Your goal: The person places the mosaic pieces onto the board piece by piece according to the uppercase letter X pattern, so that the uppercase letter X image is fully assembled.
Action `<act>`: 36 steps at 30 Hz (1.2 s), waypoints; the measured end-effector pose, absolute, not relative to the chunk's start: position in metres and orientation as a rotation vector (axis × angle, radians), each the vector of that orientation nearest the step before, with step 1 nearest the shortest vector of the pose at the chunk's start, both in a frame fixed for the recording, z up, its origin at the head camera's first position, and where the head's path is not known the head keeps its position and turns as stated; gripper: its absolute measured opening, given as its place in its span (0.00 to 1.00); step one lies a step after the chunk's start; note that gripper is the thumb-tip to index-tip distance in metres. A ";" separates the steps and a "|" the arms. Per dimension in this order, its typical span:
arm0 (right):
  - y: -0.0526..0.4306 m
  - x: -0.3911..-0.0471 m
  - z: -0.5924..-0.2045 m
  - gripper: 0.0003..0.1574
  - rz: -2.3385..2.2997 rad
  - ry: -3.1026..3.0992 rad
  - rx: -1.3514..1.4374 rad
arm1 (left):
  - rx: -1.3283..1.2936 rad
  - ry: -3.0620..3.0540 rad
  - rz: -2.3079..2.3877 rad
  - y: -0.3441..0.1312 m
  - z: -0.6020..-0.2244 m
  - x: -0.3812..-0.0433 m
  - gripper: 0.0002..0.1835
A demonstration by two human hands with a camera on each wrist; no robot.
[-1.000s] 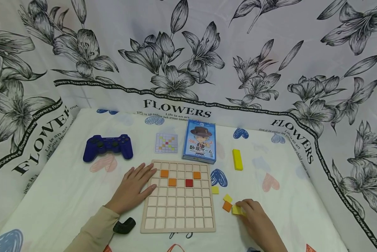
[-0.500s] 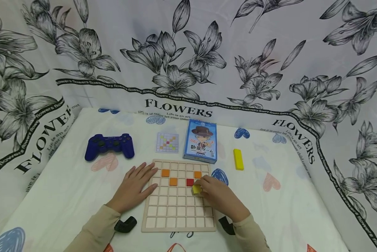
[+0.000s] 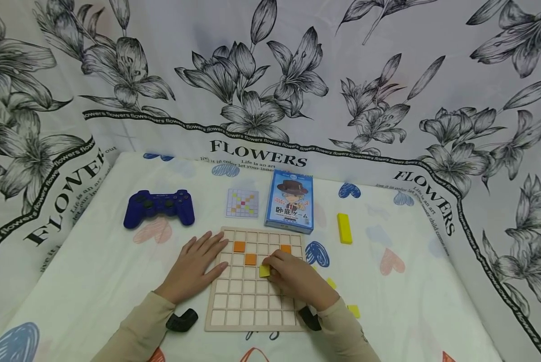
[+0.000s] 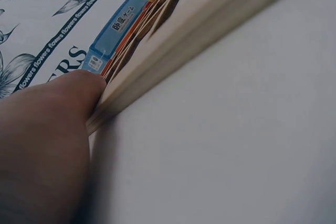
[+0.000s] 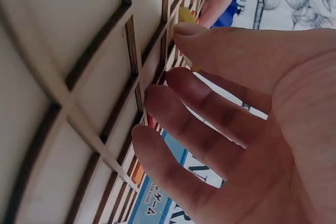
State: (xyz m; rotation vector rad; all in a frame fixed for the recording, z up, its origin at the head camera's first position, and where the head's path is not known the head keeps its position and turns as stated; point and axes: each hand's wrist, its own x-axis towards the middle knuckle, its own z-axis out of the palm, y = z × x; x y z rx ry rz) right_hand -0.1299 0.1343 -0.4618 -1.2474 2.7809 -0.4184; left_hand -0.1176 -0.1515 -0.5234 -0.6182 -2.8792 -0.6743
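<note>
My right hand [image 3: 295, 276] is over the middle of a wooden grid board [image 3: 220, 317]. It pinches a yellow square tile [image 3: 264, 272] between thumb and fingers, close over a cell in the board's central column. The tile [image 5: 186, 15] shows at the thumb tip in the right wrist view. Orange tiles [image 3: 239, 247] sit in several upper cells. A red tile [image 5: 150, 120] is mostly behind the right fingers. With fingers spread and straight, my left hand [image 3: 195, 269] rests along the board's upper left edge.
Loose yellow tiles [image 3: 353, 310] lie right of the board, partly behind the right arm. Beyond the board are a patterned card [image 3: 242, 203], a blue game box [image 3: 290, 201] and a yellow block [image 3: 344, 229]. A blue game controller [image 3: 159, 208] lies at the far left.
My right hand picked up a yellow tile from the loose ones on the right and carried it left over the board, then a little further left. The left hand stays in place.
</note>
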 end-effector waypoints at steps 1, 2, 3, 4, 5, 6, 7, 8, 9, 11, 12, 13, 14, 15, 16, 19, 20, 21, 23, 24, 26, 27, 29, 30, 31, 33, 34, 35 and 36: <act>0.134 -0.130 -0.462 0.16 -0.424 2.777 -1.248 | -0.618 -2.879 -0.670 -0.152 -0.524 -0.118 0.33; 0.133 -0.130 -0.461 0.16 -0.429 2.772 -1.239 | -0.618 -2.882 -0.666 -0.152 -0.524 -0.118 0.33; 0.133 -0.130 -0.462 0.17 -0.432 2.767 -1.228 | -0.618 -2.882 -0.665 -0.152 -0.524 -0.119 0.33; 0.132 -0.130 -0.462 0.18 -0.433 2.761 -1.219 | -0.619 -2.883 -0.662 -0.152 -0.524 -0.119 0.33; 0.132 -0.130 -0.462 0.18 -0.426 2.757 -1.212 | -0.620 -2.882 -0.660 -0.152 -0.524 -0.119 0.33; 0.132 -0.130 -0.462 0.18 -0.420 2.753 -1.205 | -0.621 -2.881 -0.660 -0.152 -0.524 -0.119 0.33; 0.131 -0.130 -0.463 0.19 -0.412 2.749 -1.200 | -0.622 -2.881 -0.657 -0.152 -0.525 -0.119 0.33; 0.131 -0.130 -0.463 0.19 -0.406 2.748 -1.192 | -0.621 -2.877 -0.661 -0.152 -0.525 -0.119 0.33; 0.130 -0.130 -0.463 0.19 -0.402 2.746 -1.191 | -0.621 -2.875 -0.663 -0.152 -0.525 -0.119 0.33; 0.130 -0.129 -0.463 0.19 -0.388 2.750 -1.191 | -0.622 -2.871 -0.665 -0.152 -0.525 -0.119 0.33; 0.130 -0.129 -0.463 0.19 -0.386 2.751 -1.192 | -0.622 -2.870 -0.664 -0.152 -0.525 -0.119 0.33; 0.130 -0.129 -0.463 0.19 -0.386 2.751 -1.190 | -0.623 -2.869 -0.664 -0.153 -0.525 -0.119 0.33; 0.130 -0.129 -0.462 0.19 -0.387 2.752 -1.190 | -0.623 -2.868 -0.666 -0.153 -0.525 -0.119 0.33; 0.130 -0.129 -0.462 0.19 -0.389 2.751 -1.188 | -0.624 -2.869 -0.664 -0.153 -0.525 -0.119 0.33; 0.130 -0.129 -0.462 0.19 -0.388 2.750 -1.185 | -0.625 -2.869 -0.662 -0.153 -0.525 -0.119 0.33; 0.130 -0.128 -0.461 0.20 -0.390 2.742 -1.163 | -0.627 -2.868 -0.667 -0.152 -0.525 -0.119 0.33; 0.130 -0.128 -0.461 0.20 -0.389 2.741 -1.156 | -0.627 -2.867 -0.669 -0.152 -0.525 -0.119 0.33; 0.130 -0.128 -0.461 0.20 -0.388 2.740 -1.149 | -0.628 -2.867 -0.671 -0.152 -0.525 -0.119 0.33; 0.130 -0.128 -0.461 0.20 -0.390 2.742 -1.142 | -0.629 -2.865 -0.676 -0.151 -0.525 -0.119 0.33; 0.131 -0.127 -0.461 0.19 -0.394 2.743 -1.142 | -0.629 -2.864 -0.676 -0.151 -0.525 -0.119 0.33; 0.131 -0.127 -0.461 0.19 -0.404 2.747 -1.149 | -0.630 -2.865 -0.674 -0.151 -0.525 -0.119 0.33; 0.131 -0.127 -0.461 0.18 -0.415 2.746 -1.149 | -0.630 -2.866 -0.674 -0.151 -0.525 -0.119 0.33; 0.132 -0.127 -0.461 0.18 -0.430 2.748 -1.144 | -0.631 -2.866 -0.672 -0.151 -0.525 -0.119 0.33; 0.133 -0.127 -0.460 0.17 -0.437 2.750 -1.138 | -0.630 -2.867 -0.670 -0.151 -0.525 -0.119 0.33; 0.134 -0.127 -0.459 0.17 -0.433 2.759 -1.131 | -0.629 -2.868 -0.671 -0.151 -0.525 -0.119 0.33; 0.137 -0.126 -0.456 0.17 -0.421 2.779 -1.104 | -0.627 -2.867 -0.670 -0.151 -0.525 -0.119 0.33; 0.140 -0.124 -0.453 0.18 -0.410 2.794 -1.088 | -0.626 -2.867 -0.670 -0.151 -0.525 -0.119 0.33; 0.144 -0.123 -0.450 0.18 -0.397 2.810 -1.073 | -0.625 -2.867 -0.671 -0.151 -0.524 -0.119 0.33; 0.149 -0.121 -0.447 0.18 -0.391 2.829 -1.054 | -0.623 -2.868 -0.668 -0.151 -0.524 -0.119 0.33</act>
